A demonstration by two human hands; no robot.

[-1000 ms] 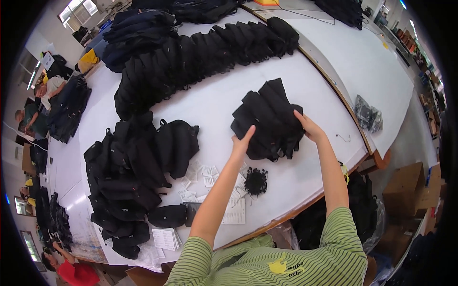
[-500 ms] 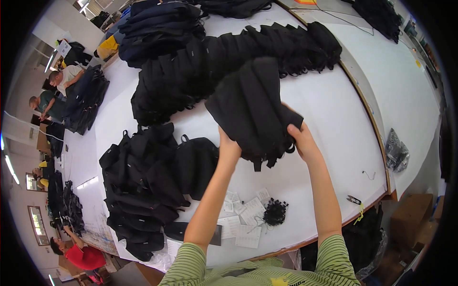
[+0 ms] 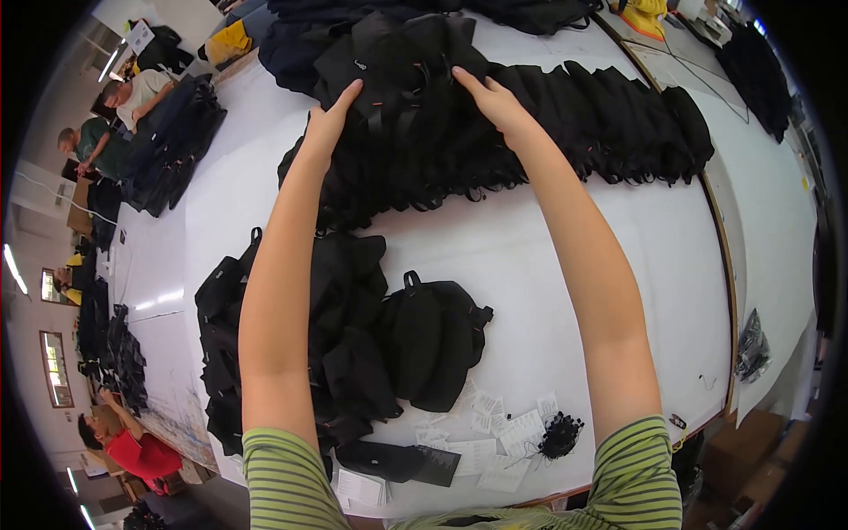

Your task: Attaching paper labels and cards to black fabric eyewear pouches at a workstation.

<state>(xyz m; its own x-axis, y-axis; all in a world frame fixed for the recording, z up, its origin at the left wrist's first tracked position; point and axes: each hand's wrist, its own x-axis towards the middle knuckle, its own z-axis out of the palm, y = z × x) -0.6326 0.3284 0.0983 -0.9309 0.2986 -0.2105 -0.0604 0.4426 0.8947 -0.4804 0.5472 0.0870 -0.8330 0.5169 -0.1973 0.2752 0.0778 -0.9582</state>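
- The white table (image 3: 521, 265) fills the middle of the frame, its dark edge strip running down the right side.
- A long row of black bags (image 3: 609, 124), packed tightly together, crosses the upper part of the frame; the held bundle covers part of its left half.
- A heap of black bags (image 3: 349, 283) lies at lower left, partly hidden by the left forearm; a bag with a loop handle (image 3: 433, 340) rests against its right side.
- White paper slips (image 3: 477, 455) spread at bottom centre, with a tangle of black cords (image 3: 562, 435) touching them and a dark flat card (image 3: 435, 465) just to the left.
- A clear plastic packet (image 3: 753, 346) lies at the right.
- Along the left of the frame are a person in a red top (image 3: 146, 455) and, higher up, two more people beside a dark pile (image 3: 172, 146).
- The black bundle (image 3: 397, 57) is at upper centre, over the row, between both hands; whether it bears on the bags beneath is unclear.
- The left hand (image 3: 329, 124) grips its left side, thumb on top, the other fingers mostly hidden.
- The right hand (image 3: 495, 102) grips its right side, thumb reaching inward over the fabric; how far its fingers curl underneath cannot be told.
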